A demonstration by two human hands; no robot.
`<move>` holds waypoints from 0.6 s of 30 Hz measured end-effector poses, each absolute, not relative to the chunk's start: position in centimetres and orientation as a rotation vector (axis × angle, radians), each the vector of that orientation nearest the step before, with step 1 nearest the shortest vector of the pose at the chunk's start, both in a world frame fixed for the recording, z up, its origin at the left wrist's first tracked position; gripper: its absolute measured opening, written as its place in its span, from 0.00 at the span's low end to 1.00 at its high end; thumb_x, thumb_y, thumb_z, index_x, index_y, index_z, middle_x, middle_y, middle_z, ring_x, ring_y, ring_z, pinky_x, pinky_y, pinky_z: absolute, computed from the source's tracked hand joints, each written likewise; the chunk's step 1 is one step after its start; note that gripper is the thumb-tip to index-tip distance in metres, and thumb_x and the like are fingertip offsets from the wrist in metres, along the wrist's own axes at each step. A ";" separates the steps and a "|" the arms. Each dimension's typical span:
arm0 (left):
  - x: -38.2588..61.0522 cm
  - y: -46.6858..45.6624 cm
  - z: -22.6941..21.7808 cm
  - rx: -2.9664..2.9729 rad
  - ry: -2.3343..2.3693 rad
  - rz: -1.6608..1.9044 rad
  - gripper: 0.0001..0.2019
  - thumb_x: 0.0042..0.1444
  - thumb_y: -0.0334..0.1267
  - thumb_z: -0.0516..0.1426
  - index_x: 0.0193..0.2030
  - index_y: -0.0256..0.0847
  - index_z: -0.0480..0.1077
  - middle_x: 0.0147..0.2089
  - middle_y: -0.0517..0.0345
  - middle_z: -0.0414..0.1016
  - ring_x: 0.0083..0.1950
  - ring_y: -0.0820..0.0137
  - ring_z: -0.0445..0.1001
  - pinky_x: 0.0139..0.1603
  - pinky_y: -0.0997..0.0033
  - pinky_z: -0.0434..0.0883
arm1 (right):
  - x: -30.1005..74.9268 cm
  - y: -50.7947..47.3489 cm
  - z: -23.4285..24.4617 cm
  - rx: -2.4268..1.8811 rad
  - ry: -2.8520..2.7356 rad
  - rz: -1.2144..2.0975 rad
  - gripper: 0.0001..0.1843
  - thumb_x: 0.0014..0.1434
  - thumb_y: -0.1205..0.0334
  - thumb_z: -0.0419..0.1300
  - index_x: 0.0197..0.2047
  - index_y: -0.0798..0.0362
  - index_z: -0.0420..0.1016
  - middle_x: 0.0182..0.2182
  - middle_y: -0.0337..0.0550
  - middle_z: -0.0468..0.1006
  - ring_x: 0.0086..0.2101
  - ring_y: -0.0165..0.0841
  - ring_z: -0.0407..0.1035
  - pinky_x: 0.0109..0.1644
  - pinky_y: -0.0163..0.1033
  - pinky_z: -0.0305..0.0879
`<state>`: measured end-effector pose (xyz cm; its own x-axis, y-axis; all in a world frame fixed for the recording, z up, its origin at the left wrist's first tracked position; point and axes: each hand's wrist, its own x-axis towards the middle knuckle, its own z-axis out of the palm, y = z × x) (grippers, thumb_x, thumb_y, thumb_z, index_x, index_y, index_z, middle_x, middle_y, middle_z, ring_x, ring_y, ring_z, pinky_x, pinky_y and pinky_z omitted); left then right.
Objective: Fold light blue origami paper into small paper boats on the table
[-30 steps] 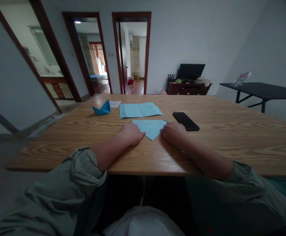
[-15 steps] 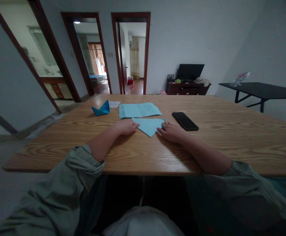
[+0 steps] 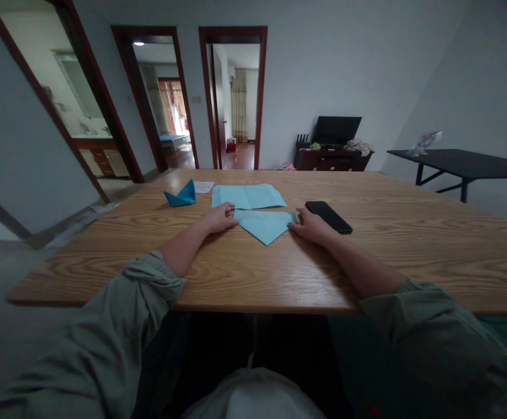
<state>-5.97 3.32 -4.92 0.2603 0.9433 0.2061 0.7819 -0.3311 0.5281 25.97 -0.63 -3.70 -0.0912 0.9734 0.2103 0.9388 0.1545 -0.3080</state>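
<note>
Left hand (image 3: 217,219) and right hand (image 3: 310,227) sit at either end of a folded light blue paper (image 3: 264,226) on the wooden surface (image 3: 393,262). Fingertips (image 3: 296,217) hide its corners, so can't tell if either grip's pinching.

Two hands on the wood table: left hand (image 3: 216,219), right hand (image 3: 312,227). On it, one folded sheet (image 3: 264,226), one flat sheet (image 3: 248,196), one paper boat (image 3: 181,195), one white slip (image 3: 203,186), one phone (image 3: 328,216). Tables: two, counting the wood table (image 3: 410,262) and one black table (image 3: 467,157). Doorways: three (image 3: 231,99).
</note>
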 end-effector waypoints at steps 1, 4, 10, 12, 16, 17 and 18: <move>-5.9 3.2 -4.9 2.193 1.543 0.723 0.36 0.44 0.48 0.62 0.60 0.39 0.59 0.54 0.46 0.69 0.51 0.64 0.70 0.50 0.69 0.66 | 26.0 -0.6 -3.8 -1.798 -2.060 0.182 0.38 0.54 0.48 0.59 0.62 0.59 0.57 0.51 0.58 0.71 0.48 0.43 0.68 0.51 0.42 0.61; -5.4 2.6 -4.6 2.167 1.445 0.773 0.39 0.43 0.43 0.63 0.63 0.40 0.54 0.50 0.49 0.69 0.46 0.67 0.72 0.47 0.69 0.68 | 25.9 -0.6 -4.1 -1.676 -2.025 0.277 0.40 0.53 0.54 0.61 0.65 0.57 0.51 0.51 0.56 0.71 0.46 0.39 0.69 0.51 0.39 0.61; -5.0 2.4 -4.2 2.234 1.428 0.830 0.37 0.43 0.39 0.62 0.62 0.40 0.58 0.40 0.57 0.69 0.36 0.71 0.70 0.41 0.72 0.68 | 26.1 -0.4 -4.4 -1.543 -2.023 0.218 0.41 0.50 0.57 0.63 0.64 0.52 0.52 0.41 0.47 0.74 0.36 0.33 0.70 0.43 0.36 0.64; -5.0 2.5 -4.3 2.282 1.410 0.786 0.30 0.44 0.39 0.60 0.57 0.39 0.65 0.38 0.57 0.71 0.36 0.70 0.70 0.39 0.72 0.68 | 26.2 -0.3 -4.3 -1.519 -2.056 0.205 0.33 0.50 0.58 0.62 0.59 0.53 0.61 0.40 0.46 0.75 0.36 0.33 0.69 0.42 0.35 0.63; -5.1 2.7 -4.3 2.405 1.412 0.694 0.15 0.48 0.41 0.57 0.42 0.38 0.73 0.34 0.56 0.73 0.36 0.68 0.70 0.37 0.72 0.66 | 26.2 -0.1 -4.2 -1.537 -2.147 0.121 0.14 0.53 0.57 0.59 0.42 0.54 0.73 0.36 0.46 0.76 0.35 0.33 0.68 0.39 0.34 0.62; -5.1 2.7 -4.2 2.424 1.418 0.684 0.14 0.49 0.41 0.56 0.40 0.38 0.73 0.34 0.56 0.73 0.35 0.68 0.70 0.36 0.72 0.66 | 26.2 -0.1 -4.2 -1.552 -2.154 0.102 0.13 0.53 0.57 0.58 0.40 0.54 0.73 0.35 0.45 0.76 0.34 0.33 0.68 0.38 0.34 0.61; -5.0 2.7 -4.2 2.437 1.427 0.672 0.14 0.49 0.42 0.56 0.40 0.38 0.74 0.33 0.56 0.73 0.35 0.69 0.69 0.35 0.72 0.65 | 26.2 -0.2 -4.1 -1.569 -2.155 0.091 0.13 0.53 0.57 0.58 0.40 0.54 0.73 0.34 0.45 0.76 0.33 0.33 0.68 0.37 0.34 0.61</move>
